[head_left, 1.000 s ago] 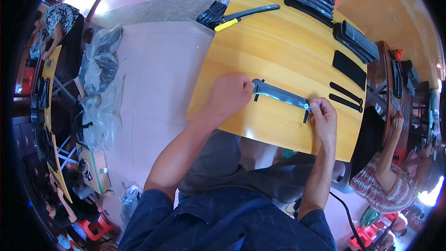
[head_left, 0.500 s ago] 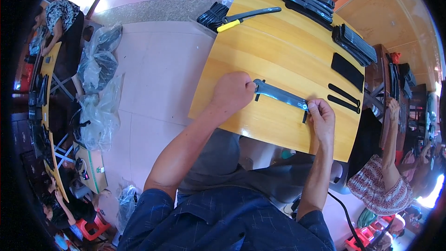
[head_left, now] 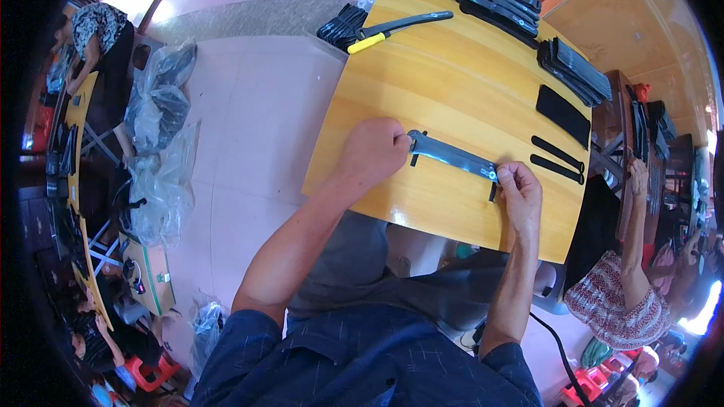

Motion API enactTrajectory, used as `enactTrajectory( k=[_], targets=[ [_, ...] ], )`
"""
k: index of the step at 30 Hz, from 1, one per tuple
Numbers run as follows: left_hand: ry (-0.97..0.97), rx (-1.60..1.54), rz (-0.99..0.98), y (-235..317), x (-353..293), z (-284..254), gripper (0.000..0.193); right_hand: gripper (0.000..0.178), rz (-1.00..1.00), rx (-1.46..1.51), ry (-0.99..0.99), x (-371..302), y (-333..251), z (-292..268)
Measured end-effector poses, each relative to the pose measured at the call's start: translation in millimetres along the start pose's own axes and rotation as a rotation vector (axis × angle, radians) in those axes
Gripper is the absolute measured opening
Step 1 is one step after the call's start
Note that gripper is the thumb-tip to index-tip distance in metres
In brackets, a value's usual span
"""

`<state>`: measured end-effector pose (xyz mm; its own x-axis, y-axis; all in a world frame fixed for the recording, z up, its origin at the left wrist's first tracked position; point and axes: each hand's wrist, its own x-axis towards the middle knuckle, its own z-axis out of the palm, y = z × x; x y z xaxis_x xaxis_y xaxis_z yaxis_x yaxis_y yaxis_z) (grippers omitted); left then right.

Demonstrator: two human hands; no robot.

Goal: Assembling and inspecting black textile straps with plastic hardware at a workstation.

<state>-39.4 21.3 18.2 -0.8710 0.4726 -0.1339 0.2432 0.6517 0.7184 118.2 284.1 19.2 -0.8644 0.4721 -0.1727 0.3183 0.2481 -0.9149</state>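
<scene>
Between my hands, near the front of the wooden table, lies a flat dark grey strap-like strip (head_left: 454, 156) with a shiny face. My left hand (head_left: 375, 152) is closed in a fist on its left end. My right hand (head_left: 521, 190) pinches the right end between thumb and fingers. Two short black tabs stick out below the strip, one by each hand. Right of it lie two narrow black straps (head_left: 556, 152) with rounded ends, and beyond these a black rectangular piece (head_left: 563, 116).
Stacked dark straps (head_left: 498, 1) and a second pile (head_left: 573, 71) line the table's far right edge. At the far left are a yellow-handled tool (head_left: 367, 44), a curved dark strip (head_left: 413, 21) and a black bundle (head_left: 343, 26). Other people work at both sides; plastic bags (head_left: 161, 105) lie on the left floor.
The whole view has shifted slightly. Both hands keep their hold on the strip, which stays in about the same place on the table.
</scene>
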Motion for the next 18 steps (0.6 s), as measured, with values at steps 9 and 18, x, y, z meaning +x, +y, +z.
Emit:
enactTrajectory(
  k=[9,18],
  targets=[
    [0.027,-0.045,0.014,1.1,-4.1,-1.1,0.021,0.014,0.028,0.014,0.012,-2.5,-5.9,2.0],
    [0.032,-0.066,0.019,-1.1,-5.2,0.7,0.018,0.013,0.067,0.029,0.024,-3.2,-5.3,2.3]
  ],
)
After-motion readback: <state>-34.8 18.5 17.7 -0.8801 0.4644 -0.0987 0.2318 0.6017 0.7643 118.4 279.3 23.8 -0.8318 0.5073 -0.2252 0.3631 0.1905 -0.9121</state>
